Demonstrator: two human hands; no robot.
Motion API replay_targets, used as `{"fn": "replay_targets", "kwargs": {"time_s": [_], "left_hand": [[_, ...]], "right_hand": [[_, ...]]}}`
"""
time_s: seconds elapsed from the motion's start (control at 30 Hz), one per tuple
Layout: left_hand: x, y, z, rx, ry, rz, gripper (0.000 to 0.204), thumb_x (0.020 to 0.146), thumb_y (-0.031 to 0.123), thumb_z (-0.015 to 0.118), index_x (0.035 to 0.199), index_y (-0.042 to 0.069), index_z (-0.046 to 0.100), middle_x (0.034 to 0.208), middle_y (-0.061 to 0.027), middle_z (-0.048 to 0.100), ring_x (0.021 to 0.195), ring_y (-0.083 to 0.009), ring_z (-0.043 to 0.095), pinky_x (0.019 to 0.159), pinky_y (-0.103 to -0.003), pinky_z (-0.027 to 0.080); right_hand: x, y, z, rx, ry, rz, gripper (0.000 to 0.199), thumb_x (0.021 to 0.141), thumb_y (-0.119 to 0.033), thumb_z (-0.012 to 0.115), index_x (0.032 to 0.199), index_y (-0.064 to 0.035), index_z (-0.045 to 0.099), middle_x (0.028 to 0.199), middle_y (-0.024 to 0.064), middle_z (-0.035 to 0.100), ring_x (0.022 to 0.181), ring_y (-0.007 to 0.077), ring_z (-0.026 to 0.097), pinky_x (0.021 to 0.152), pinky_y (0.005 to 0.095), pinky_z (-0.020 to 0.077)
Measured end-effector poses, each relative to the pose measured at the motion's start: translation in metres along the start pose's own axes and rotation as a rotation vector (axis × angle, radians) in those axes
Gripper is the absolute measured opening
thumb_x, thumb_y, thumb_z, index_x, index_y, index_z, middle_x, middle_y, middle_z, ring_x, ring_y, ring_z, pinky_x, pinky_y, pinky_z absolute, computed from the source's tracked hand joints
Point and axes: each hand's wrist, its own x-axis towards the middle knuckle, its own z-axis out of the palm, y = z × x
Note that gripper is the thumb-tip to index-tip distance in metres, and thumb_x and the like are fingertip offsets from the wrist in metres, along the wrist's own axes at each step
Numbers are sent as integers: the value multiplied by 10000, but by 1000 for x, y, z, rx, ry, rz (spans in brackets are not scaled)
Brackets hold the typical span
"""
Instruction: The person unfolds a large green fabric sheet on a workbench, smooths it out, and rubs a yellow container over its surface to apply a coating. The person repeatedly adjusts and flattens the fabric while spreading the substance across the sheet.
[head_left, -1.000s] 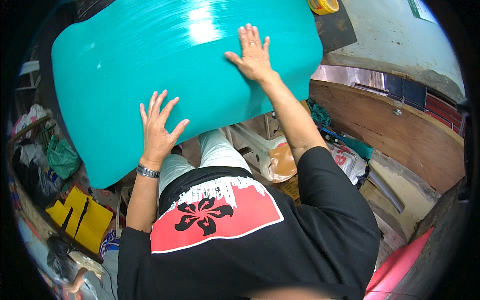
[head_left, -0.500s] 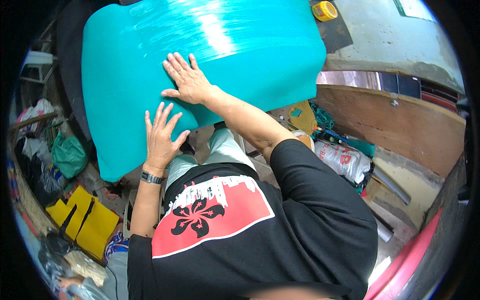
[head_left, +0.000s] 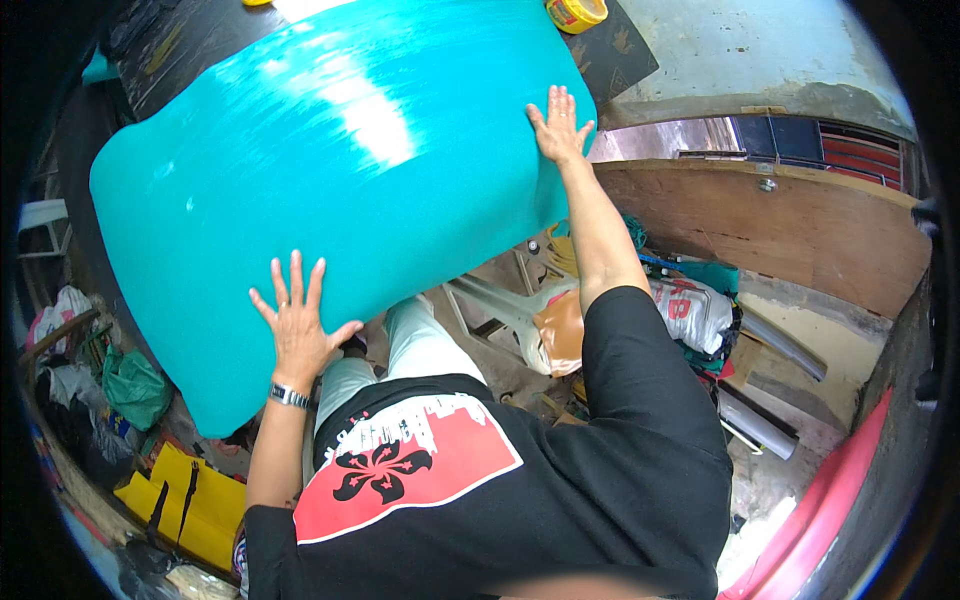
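Observation:
A large teal sheet [head_left: 230, 230] lies over the work surface and droops over its near edge. Glossy wet-looking streaks cross its far half, while the near part looks matt. My left hand [head_left: 300, 325], with a watch [head_left: 288, 396] at the wrist, rests on the sheet's near edge, fingers spread. Farther right, my right hand [head_left: 562, 128] lies flat by the sheet's right edge, fingers pointing away from me. Neither hand grips anything.
A yellow tub [head_left: 577, 14] stands on a dark mat beyond the sheet's right corner. Below the sheet is a chair [head_left: 500, 305] with a brown seat. A wooden board [head_left: 770, 220] runs along the right. Bags, including a green one [head_left: 135, 388], and yellow material [head_left: 200, 505] lie at left.
My right hand has moved right, from the sheet's middle to its right edge. My left hand is slightly lower and further left. The sheet appears shifted left and lower in view.

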Motion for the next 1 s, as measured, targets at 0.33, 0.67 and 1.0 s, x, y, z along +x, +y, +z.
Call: {"fn": "replay_targets", "kwargs": {"time_s": [0.33, 0.67, 1.0], "left_hand": [[17, 10, 10, 55, 48, -100, 1032, 712, 768, 618, 1523, 203, 321, 1624, -122, 159, 1502, -357, 69, 1148, -652, -16], [19, 11, 11, 106, 45, -177, 894, 784, 746, 562, 1491, 231, 381, 1606, -100, 232, 1493, -328, 147, 1160, -628, 24], [16, 9, 11, 52, 68, -188, 858, 791, 723, 579, 1483, 250, 397, 1603, -81, 243, 1491, -323, 150, 1155, -634, 35]], "right_hand": [[155, 49, -110, 461, 459, -145, 559, 948, -574, 471, 1264, -144, 636, 1322, 265, 544, 1245, 403, 509, 983, 436, 433], [292, 34, -109, 135, 16, 178, 979, 822, -809, 400, 1388, -16, 497, 1431, 298, 436, 1399, 346, 374, 1127, 423, 309], [231, 1, -158, -88, -89, 302, 943, 878, -807, 266, 1263, -26, 628, 1163, 180, 674, 1043, 310, 650, 848, 445, 491]]}}
